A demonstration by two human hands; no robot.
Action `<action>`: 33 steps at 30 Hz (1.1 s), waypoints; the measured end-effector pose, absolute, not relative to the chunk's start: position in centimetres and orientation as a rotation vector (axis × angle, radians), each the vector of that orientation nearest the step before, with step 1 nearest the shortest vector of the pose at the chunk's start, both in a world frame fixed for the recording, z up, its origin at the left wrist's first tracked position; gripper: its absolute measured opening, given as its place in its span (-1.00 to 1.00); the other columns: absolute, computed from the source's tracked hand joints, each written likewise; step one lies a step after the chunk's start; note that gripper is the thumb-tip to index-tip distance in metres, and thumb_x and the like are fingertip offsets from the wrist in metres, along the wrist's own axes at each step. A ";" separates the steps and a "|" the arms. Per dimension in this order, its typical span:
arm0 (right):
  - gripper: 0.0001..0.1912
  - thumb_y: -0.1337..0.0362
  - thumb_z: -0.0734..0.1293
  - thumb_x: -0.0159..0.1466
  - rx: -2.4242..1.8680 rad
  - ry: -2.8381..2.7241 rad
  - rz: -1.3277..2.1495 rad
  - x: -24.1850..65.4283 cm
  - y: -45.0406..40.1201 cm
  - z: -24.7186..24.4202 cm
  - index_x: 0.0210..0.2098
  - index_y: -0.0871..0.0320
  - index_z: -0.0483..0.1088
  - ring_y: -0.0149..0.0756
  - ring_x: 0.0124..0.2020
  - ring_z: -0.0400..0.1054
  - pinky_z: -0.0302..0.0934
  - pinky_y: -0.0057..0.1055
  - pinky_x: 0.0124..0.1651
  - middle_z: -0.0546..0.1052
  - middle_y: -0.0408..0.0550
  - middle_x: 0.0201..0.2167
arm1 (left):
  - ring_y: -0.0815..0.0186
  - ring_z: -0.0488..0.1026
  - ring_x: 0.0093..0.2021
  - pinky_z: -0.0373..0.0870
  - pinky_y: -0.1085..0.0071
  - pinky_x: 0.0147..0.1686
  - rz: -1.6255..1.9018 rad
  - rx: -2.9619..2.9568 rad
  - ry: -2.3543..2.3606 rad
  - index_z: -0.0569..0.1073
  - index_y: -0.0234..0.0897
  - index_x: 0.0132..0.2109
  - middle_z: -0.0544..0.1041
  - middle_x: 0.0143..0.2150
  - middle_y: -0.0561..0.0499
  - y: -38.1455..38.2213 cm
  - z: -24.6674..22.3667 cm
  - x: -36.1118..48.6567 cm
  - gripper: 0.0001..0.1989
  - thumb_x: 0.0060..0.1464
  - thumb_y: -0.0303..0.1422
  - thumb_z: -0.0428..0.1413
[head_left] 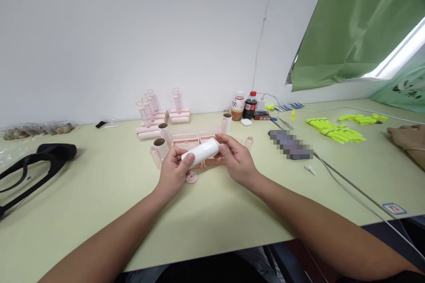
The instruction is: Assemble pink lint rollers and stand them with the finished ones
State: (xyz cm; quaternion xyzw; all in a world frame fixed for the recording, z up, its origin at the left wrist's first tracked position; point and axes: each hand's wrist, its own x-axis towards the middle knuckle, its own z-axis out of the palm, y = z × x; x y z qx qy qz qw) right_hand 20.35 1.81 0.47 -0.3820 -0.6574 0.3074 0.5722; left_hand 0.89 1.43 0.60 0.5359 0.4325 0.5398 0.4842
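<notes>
A white roll (201,152) is held level between both hands above the table. Wrapped round its left end is my left hand (175,168), thumb on top. The fingers of my right hand (235,157) grip the right end. Behind and below the roll lies an open pink case (186,142), partly hidden by roll and hands. A small pink disc (191,177) rests by my left hand. Upright rolls with brown cores (160,145) stand to the left beside clear pink tubes (155,157); another roll (227,120) stands behind my right hand.
Assembled pink rollers (149,128) stand by the wall. Two bottles (249,105), a blurred dark object (290,144), yellow-green pieces (335,130) and cables are at the right. Another person's hand (408,139) rests at the far right. A black strap (49,159) lies left.
</notes>
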 end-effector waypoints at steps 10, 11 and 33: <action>-0.69 0.03 0.29 0.30 -0.801 -1.413 0.825 20.0 1.2 1.8 -0.09 0.09 0.39 -0.27 -0.16 0.43 0.42 -0.27 -0.09 0.52 0.00 -0.13 | 0.49 0.29 -0.71 0.18 0.57 -0.73 1.231 1.298 0.942 0.22 -0.24 -0.31 0.46 -0.56 0.14 1.0 0.7 1.3 -0.51 -0.15 -0.06 0.31; -0.69 0.03 0.29 0.30 -0.801 -1.409 0.821 20.1 1.2 1.9 -0.09 0.09 0.40 -0.26 -0.14 0.43 0.40 -0.26 -0.06 0.52 0.00 -0.13 | 0.49 0.29 -0.70 0.20 0.56 -0.72 1.231 1.301 0.933 0.22 -0.24 -0.31 0.47 -0.55 0.13 1.0 0.6 1.3 -0.51 -0.16 -0.07 0.31; -0.77 0.08 0.31 0.29 -0.612 -1.331 0.845 19.7 0.6 1.2 -0.13 0.04 0.35 -0.12 0.09 0.36 0.37 -0.12 0.02 0.45 0.05 0.08 | 0.38 0.44 -0.53 0.37 0.45 -0.54 1.188 1.396 0.871 0.27 -0.25 -0.24 0.46 -0.46 0.10 0.6 -0.1 1.4 -0.56 -0.11 -0.16 0.31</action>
